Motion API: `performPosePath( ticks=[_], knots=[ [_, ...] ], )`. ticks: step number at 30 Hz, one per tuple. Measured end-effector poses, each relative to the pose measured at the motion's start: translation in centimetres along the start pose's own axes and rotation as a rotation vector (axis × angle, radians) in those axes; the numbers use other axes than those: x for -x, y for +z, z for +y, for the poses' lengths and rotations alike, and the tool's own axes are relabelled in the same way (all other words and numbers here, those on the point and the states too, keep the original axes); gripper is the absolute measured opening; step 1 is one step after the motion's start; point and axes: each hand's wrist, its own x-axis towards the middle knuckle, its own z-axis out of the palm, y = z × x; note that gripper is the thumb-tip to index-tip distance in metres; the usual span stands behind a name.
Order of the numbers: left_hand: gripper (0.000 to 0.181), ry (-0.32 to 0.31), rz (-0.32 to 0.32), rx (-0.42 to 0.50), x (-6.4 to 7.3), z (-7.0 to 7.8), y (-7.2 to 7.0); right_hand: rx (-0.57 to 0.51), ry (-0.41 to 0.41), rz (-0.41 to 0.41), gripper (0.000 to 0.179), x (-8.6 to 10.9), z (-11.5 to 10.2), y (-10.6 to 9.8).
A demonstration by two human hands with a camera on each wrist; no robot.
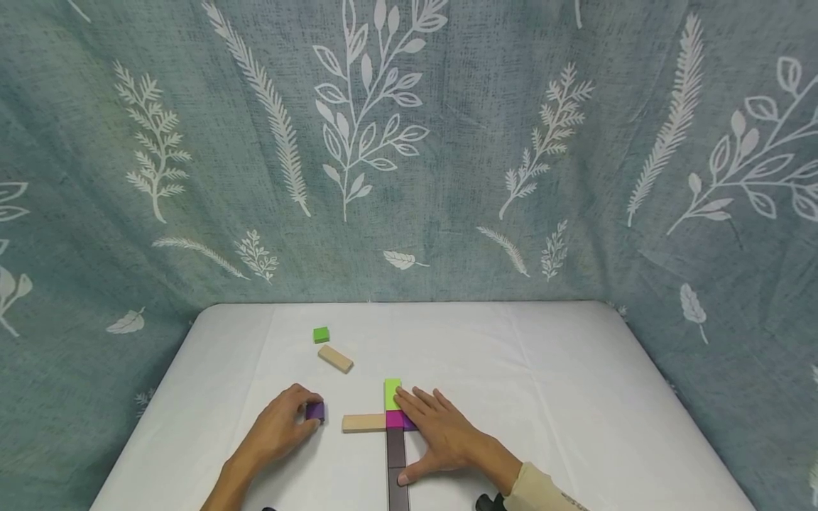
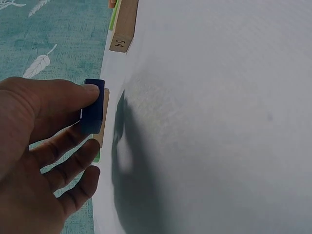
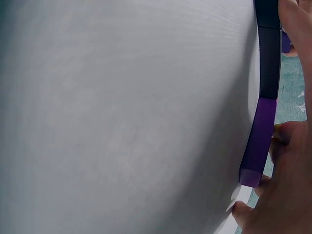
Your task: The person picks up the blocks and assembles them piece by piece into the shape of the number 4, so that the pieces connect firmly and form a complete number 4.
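Note:
Thumb and fingers of my left hand (image 1: 276, 428) pinch a small purple block (image 1: 315, 411), which looks dark blue in the left wrist view. To the right, flat blocks form a cross shape on the table. It has a lime green block (image 1: 391, 392) at the top, a magenta block (image 1: 394, 419) in the middle, a wooden block (image 1: 364, 424) on the left and dark grey blocks (image 1: 396, 448) below. A long purple block (image 3: 258, 141) makes the right arm, mostly covered in the head view. My right hand (image 1: 444, 433) spreads over it, fingertips at the lime green block, thumb on a dark grey one.
Farther back on the white-covered table (image 1: 511, 355) lie a loose green block (image 1: 321, 335) and a tilted wooden block (image 1: 335, 359). A leaf-patterned cloth (image 1: 447, 177) hangs behind the table. A small black object (image 1: 489, 503) shows at the right forearm.

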Motion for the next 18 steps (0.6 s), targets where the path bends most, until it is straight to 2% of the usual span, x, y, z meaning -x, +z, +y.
performPosePath(
  ticks=[18],
  knots=[
    [0.03, 0.053, -0.023, -0.022, -0.24, 0.37, 0.48, 0.001, 0.006, 0.001, 0.131, 0.06, 0.01, 0.1]
  ],
)
